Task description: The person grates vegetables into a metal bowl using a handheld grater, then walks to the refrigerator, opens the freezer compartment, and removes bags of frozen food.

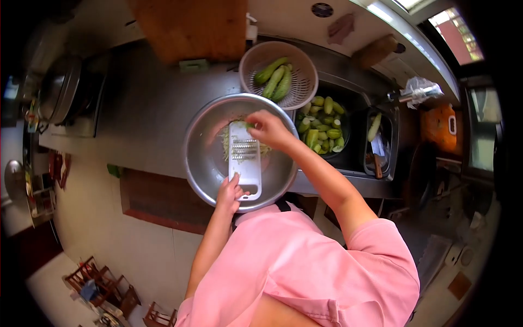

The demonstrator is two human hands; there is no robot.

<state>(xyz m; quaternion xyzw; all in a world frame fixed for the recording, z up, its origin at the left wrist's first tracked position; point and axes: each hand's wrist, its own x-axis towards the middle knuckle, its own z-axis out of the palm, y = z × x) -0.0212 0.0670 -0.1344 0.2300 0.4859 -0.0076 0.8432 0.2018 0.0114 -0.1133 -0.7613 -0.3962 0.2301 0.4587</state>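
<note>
My left hand (231,193) is closed on the handle end of a white grater (244,173), which lies slanted inside a large steel bowl (199,136). Pale green shreds (225,144) lie in the bowl under and beside the grater. Over the grater's far end, my right hand (267,129) pinches a small green piece of cucumber (250,125), mostly hidden by the fingers. Beyond the bowl, a pale plastic colander (306,68) holds several whole cucumbers (277,82). To its right, many cut cucumber pieces (327,122) fill a dark container in the sink.
A tray (388,158) at the sink's right side holds a knife (377,158) and one pale cucumber (374,127). A plastic-covered faucet (417,94) juts in from the right. A wooden board (190,27) stands behind the steel counter (147,103). Pans (62,90) sit at far left.
</note>
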